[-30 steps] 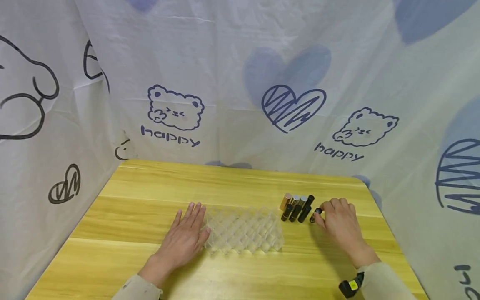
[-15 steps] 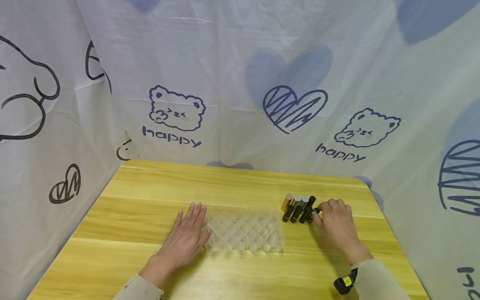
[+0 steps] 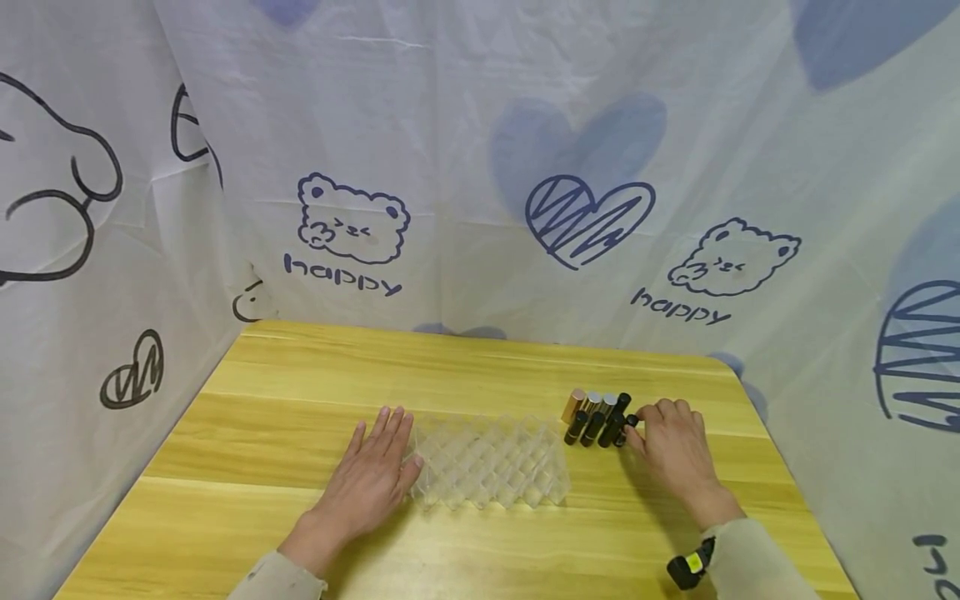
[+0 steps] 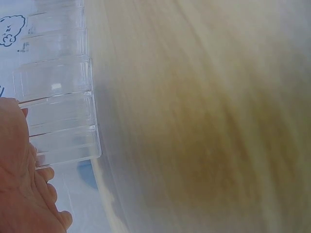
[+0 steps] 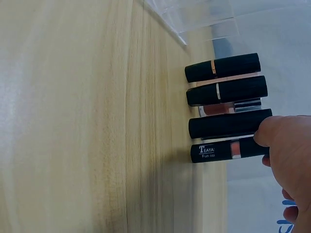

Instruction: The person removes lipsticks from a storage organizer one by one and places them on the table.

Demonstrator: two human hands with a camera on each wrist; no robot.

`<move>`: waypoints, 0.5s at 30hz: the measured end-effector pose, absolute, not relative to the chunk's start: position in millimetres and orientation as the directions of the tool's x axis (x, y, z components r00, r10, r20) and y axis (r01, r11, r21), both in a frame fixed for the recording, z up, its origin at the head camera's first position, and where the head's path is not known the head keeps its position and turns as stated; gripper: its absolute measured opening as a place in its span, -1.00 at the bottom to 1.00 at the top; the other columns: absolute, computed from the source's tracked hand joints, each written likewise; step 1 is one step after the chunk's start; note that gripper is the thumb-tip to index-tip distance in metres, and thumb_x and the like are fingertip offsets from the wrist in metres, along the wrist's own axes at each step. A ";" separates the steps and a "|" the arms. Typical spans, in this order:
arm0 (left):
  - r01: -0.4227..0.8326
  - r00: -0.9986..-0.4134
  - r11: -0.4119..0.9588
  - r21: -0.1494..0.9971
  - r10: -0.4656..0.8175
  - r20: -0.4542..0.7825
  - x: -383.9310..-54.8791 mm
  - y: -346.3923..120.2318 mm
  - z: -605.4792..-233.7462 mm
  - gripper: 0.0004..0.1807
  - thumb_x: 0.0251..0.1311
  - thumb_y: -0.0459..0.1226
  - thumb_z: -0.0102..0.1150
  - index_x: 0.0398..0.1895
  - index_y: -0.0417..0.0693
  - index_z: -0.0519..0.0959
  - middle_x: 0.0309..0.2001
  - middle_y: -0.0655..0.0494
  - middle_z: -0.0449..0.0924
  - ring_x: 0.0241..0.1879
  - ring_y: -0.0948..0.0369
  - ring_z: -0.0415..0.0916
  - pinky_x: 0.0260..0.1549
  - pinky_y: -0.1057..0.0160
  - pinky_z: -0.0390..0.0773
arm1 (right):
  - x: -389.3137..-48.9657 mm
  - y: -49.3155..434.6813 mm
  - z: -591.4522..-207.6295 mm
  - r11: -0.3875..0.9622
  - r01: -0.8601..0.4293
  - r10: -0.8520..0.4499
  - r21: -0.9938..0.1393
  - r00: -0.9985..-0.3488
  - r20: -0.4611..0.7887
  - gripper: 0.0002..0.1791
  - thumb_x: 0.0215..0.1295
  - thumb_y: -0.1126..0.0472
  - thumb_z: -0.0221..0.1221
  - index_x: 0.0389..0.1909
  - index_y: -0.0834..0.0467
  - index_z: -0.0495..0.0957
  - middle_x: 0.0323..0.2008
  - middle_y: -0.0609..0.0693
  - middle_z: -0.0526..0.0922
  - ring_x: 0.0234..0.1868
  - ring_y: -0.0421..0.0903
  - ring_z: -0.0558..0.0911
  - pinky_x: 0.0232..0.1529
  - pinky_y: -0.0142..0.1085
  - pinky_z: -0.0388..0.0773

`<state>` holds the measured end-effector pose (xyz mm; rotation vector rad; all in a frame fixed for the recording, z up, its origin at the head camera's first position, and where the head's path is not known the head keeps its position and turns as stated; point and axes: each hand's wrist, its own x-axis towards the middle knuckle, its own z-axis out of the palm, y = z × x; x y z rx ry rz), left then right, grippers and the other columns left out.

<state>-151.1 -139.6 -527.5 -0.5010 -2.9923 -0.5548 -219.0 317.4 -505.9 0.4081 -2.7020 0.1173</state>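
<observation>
In the head view my left hand (image 3: 367, 479) lies flat on the table, fingers straight, its thumb at the left end of a clear plastic organizer (image 3: 491, 462) with diamond-shaped compartments. My right hand (image 3: 675, 442) pinches the top of a black lipstick tube (image 5: 218, 151) between thumb and fingers. That tube has white lettering and a clear band, and stands upright at the right end of the front row. Close beside it is a plain black tube (image 5: 228, 124); two more black tubes, one with a silver band (image 5: 226, 91) and one with a copper band (image 5: 222, 67), follow.
Behind the front row stand a rose-gold tube (image 3: 573, 405), two silver-capped tubes (image 3: 592, 401) and a taller black one (image 3: 622, 403). The wooden table (image 3: 480, 554) ends at a printed white curtain (image 3: 465, 275) behind and at both sides.
My right hand has slid the lettered lipstick tube left, from a gap at the row's right to close beside its neighbour. Over the last half second it holds still. My left hand stays in place.
</observation>
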 end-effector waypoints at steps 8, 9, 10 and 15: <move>0.319 -0.948 0.888 0.332 0.300 0.107 -151.4 -140.2 -529.0 -0.22 0.69 0.10 -0.29 0.69 -0.24 0.00 0.69 -0.18 -0.02 0.70 -0.08 -0.19 0.64 -0.28 -0.15 | -217.6 316.7 -504.5 0.957 -0.288 -0.256 -0.027 -0.888 0.382 -0.66 0.36 0.10 0.38 -0.11 0.34 0.69 -0.21 0.22 0.66 -0.16 0.23 0.52 -0.22 -0.01 0.37; 0.318 -0.948 0.888 0.332 0.300 0.107 -151.3 -140.3 -529.0 -0.22 0.70 0.10 -0.29 0.69 -0.24 0.00 0.69 -0.18 -0.02 0.70 -0.08 -0.19 0.64 -0.28 -0.15 | -217.5 316.7 -504.4 0.957 -0.289 -0.257 -0.027 -0.887 0.383 -0.66 0.36 0.10 0.38 -0.11 0.34 0.69 -0.21 0.22 0.66 -0.16 0.23 0.52 -0.22 -0.01 0.37; 0.319 -0.948 0.888 0.332 0.300 0.108 -151.3 -140.3 -529.0 -0.22 0.70 0.10 -0.29 0.69 -0.24 0.00 0.69 -0.19 -0.02 0.70 -0.08 -0.19 0.64 -0.28 -0.15 | -217.3 316.6 -504.2 0.957 -0.289 -0.256 -0.029 -0.887 0.385 -0.66 0.36 0.10 0.38 -0.11 0.34 0.69 -0.21 0.22 0.66 -0.16 0.23 0.52 -0.22 -0.01 0.37; 0.318 -0.948 0.886 0.336 0.298 0.111 -151.0 -140.7 -528.9 -0.22 0.69 0.10 -0.28 0.69 -0.24 0.00 0.69 -0.20 -0.02 0.70 -0.09 -0.18 0.64 -0.30 -0.15 | -215.8 316.1 -502.9 0.956 -0.291 -0.250 -0.044 -0.883 0.397 -0.62 0.36 0.09 0.37 -0.08 0.36 0.69 -0.20 0.24 0.66 -0.17 0.23 0.51 -0.21 0.01 0.37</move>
